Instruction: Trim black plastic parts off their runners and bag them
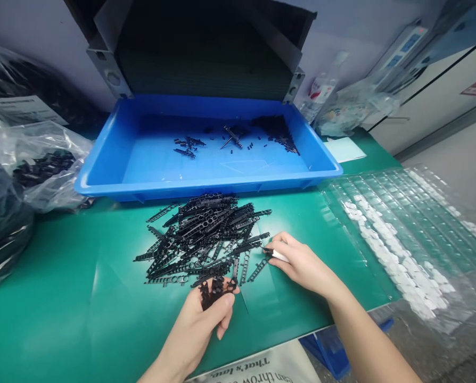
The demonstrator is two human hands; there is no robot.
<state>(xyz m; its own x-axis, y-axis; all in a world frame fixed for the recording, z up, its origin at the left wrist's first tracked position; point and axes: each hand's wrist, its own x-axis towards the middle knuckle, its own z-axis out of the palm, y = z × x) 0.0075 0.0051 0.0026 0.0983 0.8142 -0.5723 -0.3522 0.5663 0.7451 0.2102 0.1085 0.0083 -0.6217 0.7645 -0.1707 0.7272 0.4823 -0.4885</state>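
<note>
Across the green tabletop [62, 255], just in front of a blue tray [230, 186], lay a loose heap of black strips [210, 223], many of them with ring-shaped openings and ladder-like edges. The left hand [200, 322] was at the near edge of the heap, its fingers curled around a bunch of small black pieces [215, 291] that showed above the palm and thumb. To its right, beside the heap, the right hand [304, 266] had its thumb and fingers drawn narrow on a small white object [280, 256], with a dark tip [268, 250] pointing toward the strips; whether that tip belonged to the white object could not be told. A few single strips lay between the two hands. Inside the blue tray, a dark mound of fine pieces [276, 130] filled the far right corner, and small black scraps [188, 144] were scattered nearer the middle. Clear plastic bags [54, 159] with dark contents stood at the left. Off to the right, white pieces [401, 260] lay in rows in a clear plastic tray [385, 197]. Behind that were a folded light sheet [345, 149], a clear bag [345, 114] and a clear bottle [321, 89] with a red and white label.
</note>
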